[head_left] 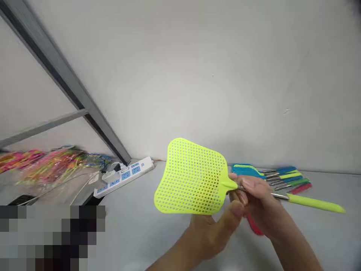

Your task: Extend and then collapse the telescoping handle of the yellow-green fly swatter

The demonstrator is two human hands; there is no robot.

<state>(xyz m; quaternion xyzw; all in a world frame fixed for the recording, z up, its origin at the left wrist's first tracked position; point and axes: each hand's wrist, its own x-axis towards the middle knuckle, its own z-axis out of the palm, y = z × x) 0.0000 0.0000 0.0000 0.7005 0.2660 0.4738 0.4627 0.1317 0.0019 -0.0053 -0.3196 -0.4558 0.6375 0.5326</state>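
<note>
A yellow-green fly swatter [194, 178] with a perforated head, a metal shaft and a matching grip is held up above the table, its head pointing left. My right hand [258, 197] pinches the metal shaft close to the neck of the head. Below and behind the head, my left hand [210, 233] is closed near the neck, its thumb up by the right fingers; the head hides some of its fingers. Behind my right hand lie several more fly swatters [245, 170] in blue, green and red, their handles pointing right and partly covered by my hands.
A white power strip [146, 165] with plugs and cables lies on the grey table [126, 229] at left. Several colourful items in clear plastic [56, 165] lie behind it. A grey metal frame [70, 82] stands in front of the pale wall [211, 75]. The lower left corner is pixelated.
</note>
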